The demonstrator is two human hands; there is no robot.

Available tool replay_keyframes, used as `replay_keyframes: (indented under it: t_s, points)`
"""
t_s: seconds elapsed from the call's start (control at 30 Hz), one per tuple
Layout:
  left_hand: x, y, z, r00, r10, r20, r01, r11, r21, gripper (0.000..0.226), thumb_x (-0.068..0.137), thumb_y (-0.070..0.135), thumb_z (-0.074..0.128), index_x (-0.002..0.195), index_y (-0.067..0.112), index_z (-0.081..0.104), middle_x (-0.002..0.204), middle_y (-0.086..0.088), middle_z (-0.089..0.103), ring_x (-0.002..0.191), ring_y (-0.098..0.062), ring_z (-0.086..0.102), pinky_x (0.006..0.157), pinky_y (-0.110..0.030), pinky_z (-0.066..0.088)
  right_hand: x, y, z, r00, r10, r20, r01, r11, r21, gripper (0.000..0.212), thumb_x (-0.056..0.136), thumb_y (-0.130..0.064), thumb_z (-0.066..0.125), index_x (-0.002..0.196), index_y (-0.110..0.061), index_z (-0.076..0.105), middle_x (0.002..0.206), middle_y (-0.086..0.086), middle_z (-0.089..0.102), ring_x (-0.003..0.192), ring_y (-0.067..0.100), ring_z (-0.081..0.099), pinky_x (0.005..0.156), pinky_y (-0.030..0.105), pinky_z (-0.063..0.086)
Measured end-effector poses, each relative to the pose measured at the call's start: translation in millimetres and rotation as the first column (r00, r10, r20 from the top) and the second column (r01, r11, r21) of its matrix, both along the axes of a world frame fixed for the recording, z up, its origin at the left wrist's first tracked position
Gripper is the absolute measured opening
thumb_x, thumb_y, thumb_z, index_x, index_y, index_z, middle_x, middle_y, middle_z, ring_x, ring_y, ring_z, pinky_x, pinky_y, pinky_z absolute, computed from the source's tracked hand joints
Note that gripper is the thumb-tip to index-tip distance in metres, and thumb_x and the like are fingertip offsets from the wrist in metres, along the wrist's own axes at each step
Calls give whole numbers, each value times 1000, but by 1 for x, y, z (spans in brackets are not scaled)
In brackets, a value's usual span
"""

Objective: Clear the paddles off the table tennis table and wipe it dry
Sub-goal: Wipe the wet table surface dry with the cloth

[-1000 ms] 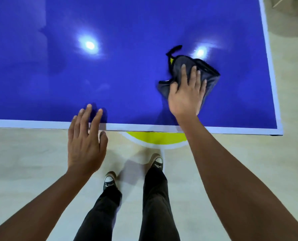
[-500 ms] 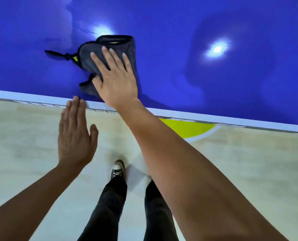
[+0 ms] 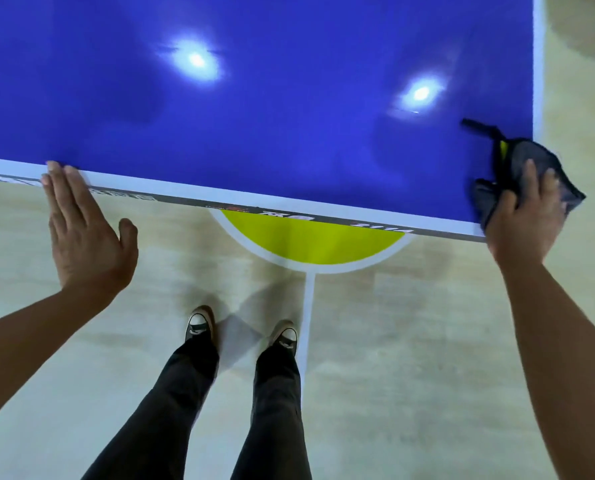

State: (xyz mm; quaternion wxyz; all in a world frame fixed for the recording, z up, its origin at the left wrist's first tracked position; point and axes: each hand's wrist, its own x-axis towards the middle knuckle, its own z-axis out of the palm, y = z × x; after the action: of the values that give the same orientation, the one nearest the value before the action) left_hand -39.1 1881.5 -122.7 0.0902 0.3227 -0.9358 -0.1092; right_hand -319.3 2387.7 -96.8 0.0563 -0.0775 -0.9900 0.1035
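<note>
The blue table tennis table [image 3: 272, 133] with a white border fills the upper part of the view. No paddles show on it. My right hand [image 3: 526, 220] presses a dark grey cloth [image 3: 531, 161] with a black loop strap onto the table's near right corner, partly over the edge. My left hand [image 3: 84, 230] is flat with fingers apart, its fingertips touching the table's near white edge at the left, holding nothing.
The pale wooden floor [image 3: 410, 341] carries a yellow half-circle marking [image 3: 310, 240] with a white outline under the table edge. My legs in dark trousers and black-and-white sneakers [image 3: 199, 325] stand just in front of the table.
My right hand has swept the cloth from the table's left part across to its near right corner. My left hand stayed by the near edge.
</note>
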Motion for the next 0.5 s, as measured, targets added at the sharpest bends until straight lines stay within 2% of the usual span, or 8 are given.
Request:
replay_keyframes:
  t_s: [0.13,0.23,0.33,0.43,0.5]
  points:
    - [-7,1,-3,999,-19,-32,20,999,36,87,92,24,49,158,-5,-1,167,-25,-4,155,-41,-5,126,-32,-3,6,-27,-4,968,-250,-17,249,968,-40,61,97,-38,32,158,-32,35,167,6,25,153,25,24,126,42,7]
    - [2,-10,0,998,-64,-14,65,997,46,88,91,27,47,158,-4,-1,167,-24,-5,155,-39,-7,127,-35,-2,28,-100,-11,915,-402,-41,397,914,-88,62,96,-38,33,158,-31,34,168,4,23,155,20,18,126,43,1]
    - [9,-22,5,993,-119,17,118,992,48,86,93,32,43,159,-1,1,169,-19,-5,156,-33,-8,126,-37,3,68,-207,-17,963,-253,-96,245,966,-88,63,95,-36,35,157,-26,37,166,6,27,155,23,21,126,46,5]
    - [13,-33,12,988,-155,1,155,985,82,80,93,31,42,159,-1,9,169,-18,4,157,-34,1,126,-48,14,118,-321,-16,981,51,-186,-68,994,-81,63,93,-35,43,154,-19,44,162,12,36,151,29,31,125,50,14]
    - [15,-41,18,982,-188,-38,191,976,107,73,94,28,44,157,-1,22,167,-18,16,154,-37,15,123,-51,19,151,-387,-15,949,254,-187,-275,957,-94,63,94,-34,46,154,-18,43,162,14,35,151,30,30,125,51,15]
